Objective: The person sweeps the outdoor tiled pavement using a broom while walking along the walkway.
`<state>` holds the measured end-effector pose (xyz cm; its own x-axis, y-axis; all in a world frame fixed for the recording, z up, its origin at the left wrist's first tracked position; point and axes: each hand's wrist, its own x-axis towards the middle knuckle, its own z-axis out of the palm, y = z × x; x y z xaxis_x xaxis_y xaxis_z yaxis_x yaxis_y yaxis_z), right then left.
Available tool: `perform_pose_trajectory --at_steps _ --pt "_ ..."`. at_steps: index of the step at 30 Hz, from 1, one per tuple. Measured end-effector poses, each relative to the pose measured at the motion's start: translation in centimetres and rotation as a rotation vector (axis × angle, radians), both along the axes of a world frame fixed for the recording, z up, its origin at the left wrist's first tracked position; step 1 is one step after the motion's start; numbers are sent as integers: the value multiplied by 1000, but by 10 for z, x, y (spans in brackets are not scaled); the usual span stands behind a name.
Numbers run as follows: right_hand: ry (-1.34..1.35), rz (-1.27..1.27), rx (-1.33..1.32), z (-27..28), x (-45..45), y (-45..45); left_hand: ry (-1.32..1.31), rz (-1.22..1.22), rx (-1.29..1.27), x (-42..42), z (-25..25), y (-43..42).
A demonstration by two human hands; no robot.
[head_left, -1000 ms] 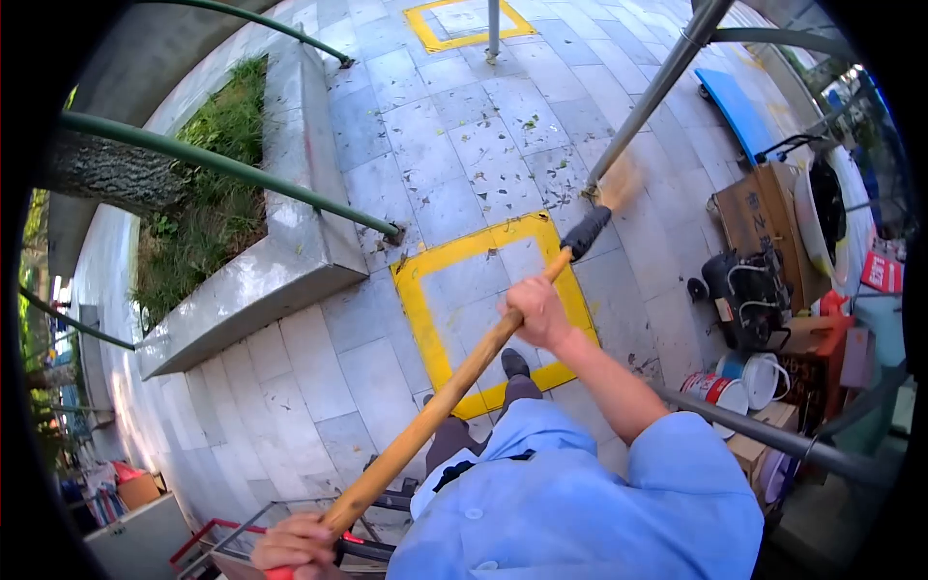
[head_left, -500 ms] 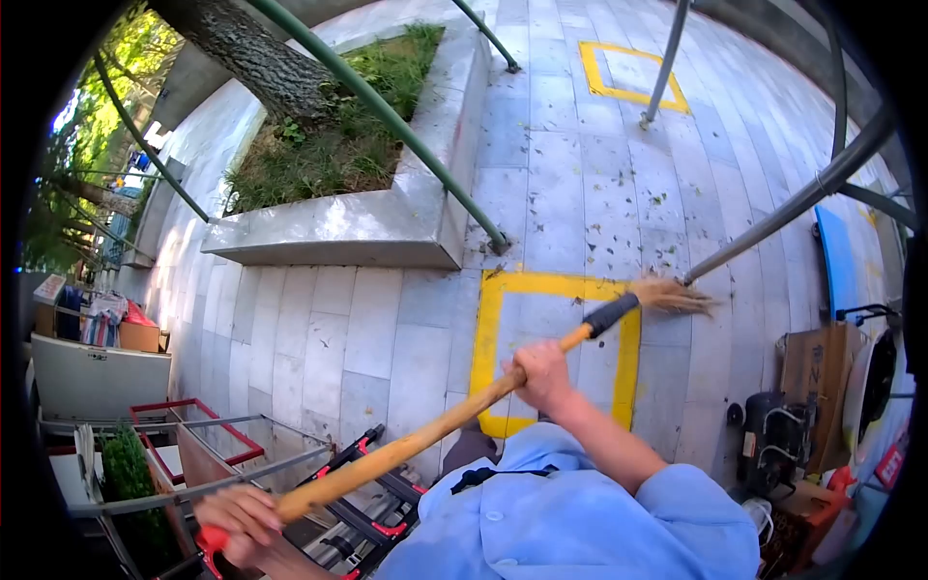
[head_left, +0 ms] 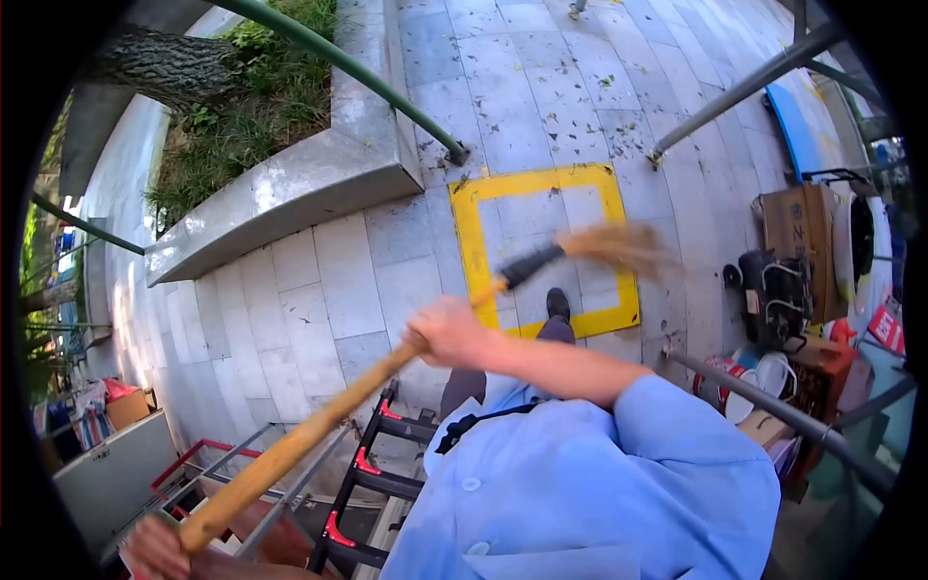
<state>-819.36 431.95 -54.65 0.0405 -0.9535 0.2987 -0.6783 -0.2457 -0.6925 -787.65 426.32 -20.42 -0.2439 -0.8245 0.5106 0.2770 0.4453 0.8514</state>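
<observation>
A long wooden broom (head_left: pixel 304 440) slants from the lower left toward the middle of the view. My right hand (head_left: pixel 450 332) is wrapped round the middle of its handle. Near the handle's top end, my left hand (head_left: pixel 157 548) is closed on it, slightly blurred. A black sleeve joins the handle to the tan bristles (head_left: pixel 619 246), which are smeared by motion. The bristles are over a yellow painted square (head_left: pixel 623 316) on the paving, close to my shoe (head_left: pixel 558 304). Whether they touch the ground I cannot tell.
Scattered leaves lie on the grey paving (head_left: pixel 541 106) farther ahead. A stone planter (head_left: pixel 290 193) with a tree is at upper left, beside a green pole (head_left: pixel 358 82). A black-and-red ladder (head_left: pixel 362 474) is at lower left. Boxes, a trolley (head_left: pixel 773 290) and a grey pole (head_left: pixel 764 398) stand right.
The broom's bristles have come back toward my body, from the pole's foot into the yellow square's area. Both hands have moved left with the handle. My view has shifted, and one shoe now shows.
</observation>
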Motion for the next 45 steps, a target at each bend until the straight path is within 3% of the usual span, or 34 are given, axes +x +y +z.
perform_pose_trajectory --at_steps 2,4,6,8,11,13,17,18,20,21,24,27,30,34,36,40,42,45 --pt "-26 -54 -235 7 6 -58 -64 -392 -197 -16 18 -6" --pt "-38 -79 -322 8 -11 -112 -119 -339 -316 -5 13 -6" --pt "-20 -176 -447 35 -28 -137 -433 -358 -435 -1 11 -12" --pt "18 -141 -432 59 -28 -139 50 -62 -407 16 -15 -12" --pt "100 -99 -370 67 -30 -115 176 -32 -325 45 -21 -21" --pt "128 -103 -288 58 -44 -86 119 -10 -74 58 -33 -25" --pt "108 -189 -134 16 -107 -55 165 -77 71 -42 -64 -43" --pt "106 -220 -75 4 -124 -59 52 -50 60 -76 -68 -44" --pt "67 -217 -178 -17 -160 -89 -59 -17 51 -126 -74 -45" --pt "19 -225 -274 -25 -174 -105 -87 -110 -71 -144 -72 -46" --pt "0 -263 -393 -15 -226 -169 -194 -262 -266 -210 -59 -65" --pt "28 -256 -480 21 -281 -195 -110 -155 -385 -233 -53 -78" --pt "84 -255 -437 45 -305 -184 174 -204 -220 -255 -36 -93" --pt "114 -365 -284 45 -340 -140 152 -169 64 -255 -45 -123" --pt "149 -456 -206 31 -370 -123 99 -282 132 -295 -65 -147" --pt "145 -576 -181 -20 -438 -115 -133 -431 21 -419 -87 -170" --pt "127 -604 -180 -37 -466 -127 -227 -494 -31 -471 -75 -166" --pt "29 -543 -260 -46 -493 -168 -308 -620 -303 -491 -76 -179"
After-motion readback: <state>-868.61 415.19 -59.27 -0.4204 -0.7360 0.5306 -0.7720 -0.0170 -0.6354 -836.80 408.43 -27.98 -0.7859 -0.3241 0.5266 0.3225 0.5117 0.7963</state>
